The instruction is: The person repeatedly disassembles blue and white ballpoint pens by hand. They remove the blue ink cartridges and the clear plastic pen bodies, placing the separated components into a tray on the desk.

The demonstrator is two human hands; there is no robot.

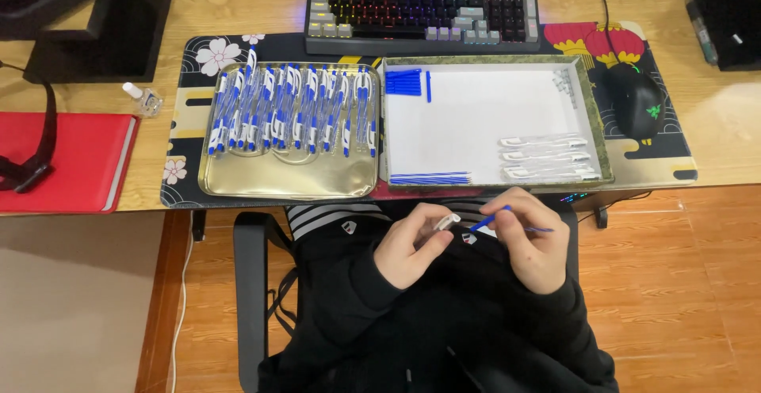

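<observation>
Left hand (408, 244) grips, seemingly, pen barrel (446, 222)

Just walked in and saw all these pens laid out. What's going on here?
A person seated at a desk holds a clear pen barrel in the left hand and a thin blue refill in the right hand, over their lap. On the desk, a gold tray holds rows of blue-and-white pens. Beside it, a white-lined box holds blue parts, refills and a few clear barrels.
</observation>
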